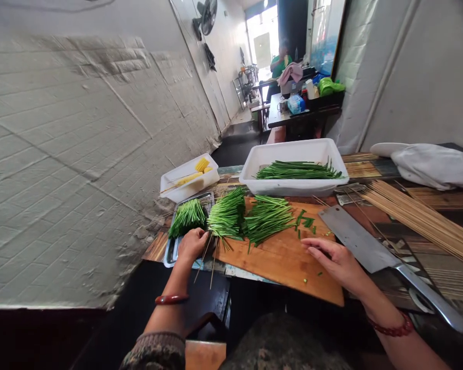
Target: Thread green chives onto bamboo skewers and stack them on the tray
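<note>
My left hand (193, 244) is closed at the near edge of a metal tray (170, 255), beside bundled green chives (189, 213). Its fingertips are partly hidden, and whatever they hold is unclear. Thin wooden skewers (212, 264) stick out just right of it, under a thick stack of cut chives (227, 213). My right hand (334, 259) hovers over the right part of the wooden cutting board (278, 262), fingers stretched out and nothing in them. Between the hands lies a looser pile of chives (270, 218), with short cut scraps (305, 220) near the right fingertips.
A cleaver (355, 239) lies right of the board, its handle toward me. Beyond it are many bamboo skewers (420, 216) and a grey cloth (434, 167). Behind stand a white tub (293, 187) of long chives and a smaller tub (173, 192) with corn. A person (280, 64) is far back.
</note>
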Action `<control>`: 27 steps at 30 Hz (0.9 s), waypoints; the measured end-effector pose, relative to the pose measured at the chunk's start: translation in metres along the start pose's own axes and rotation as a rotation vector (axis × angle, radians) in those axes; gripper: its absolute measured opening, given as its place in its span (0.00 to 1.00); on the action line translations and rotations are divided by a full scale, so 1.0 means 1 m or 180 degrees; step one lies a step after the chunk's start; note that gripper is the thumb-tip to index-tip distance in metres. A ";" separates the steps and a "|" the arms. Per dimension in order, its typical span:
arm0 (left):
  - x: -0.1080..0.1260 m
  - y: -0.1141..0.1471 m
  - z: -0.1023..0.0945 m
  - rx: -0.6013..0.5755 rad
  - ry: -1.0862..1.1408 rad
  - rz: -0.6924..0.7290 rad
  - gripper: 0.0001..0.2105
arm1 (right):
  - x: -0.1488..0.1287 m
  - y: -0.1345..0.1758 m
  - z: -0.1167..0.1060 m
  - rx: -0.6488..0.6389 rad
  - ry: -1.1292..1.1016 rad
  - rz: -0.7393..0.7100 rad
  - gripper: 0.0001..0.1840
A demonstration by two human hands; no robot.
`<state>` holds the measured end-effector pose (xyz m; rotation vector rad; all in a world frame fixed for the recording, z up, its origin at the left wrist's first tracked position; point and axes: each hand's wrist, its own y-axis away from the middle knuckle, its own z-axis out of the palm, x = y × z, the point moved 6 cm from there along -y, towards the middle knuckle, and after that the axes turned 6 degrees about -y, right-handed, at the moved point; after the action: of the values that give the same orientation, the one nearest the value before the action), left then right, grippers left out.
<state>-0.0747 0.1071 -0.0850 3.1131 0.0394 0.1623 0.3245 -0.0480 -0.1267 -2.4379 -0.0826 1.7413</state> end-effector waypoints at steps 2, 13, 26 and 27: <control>0.001 0.000 0.004 -0.0092 0.0043 0.0024 0.15 | -0.001 0.001 0.000 -0.0001 -0.0013 0.0010 0.19; 0.003 0.002 0.009 0.0494 -0.0072 -0.0172 0.09 | 0.017 0.004 -0.001 -0.0037 0.0359 0.0223 0.22; -0.006 -0.005 0.023 0.0361 0.0757 -0.0058 0.12 | 0.030 0.006 0.001 -0.0019 0.0320 0.0338 0.23; -0.007 -0.006 0.024 0.0387 0.0794 -0.0046 0.10 | 0.030 0.005 0.000 -0.0006 0.0346 0.0360 0.23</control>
<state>-0.0789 0.1119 -0.1097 3.1901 0.0792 0.5674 0.3337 -0.0492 -0.1561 -2.5795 0.0670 1.6477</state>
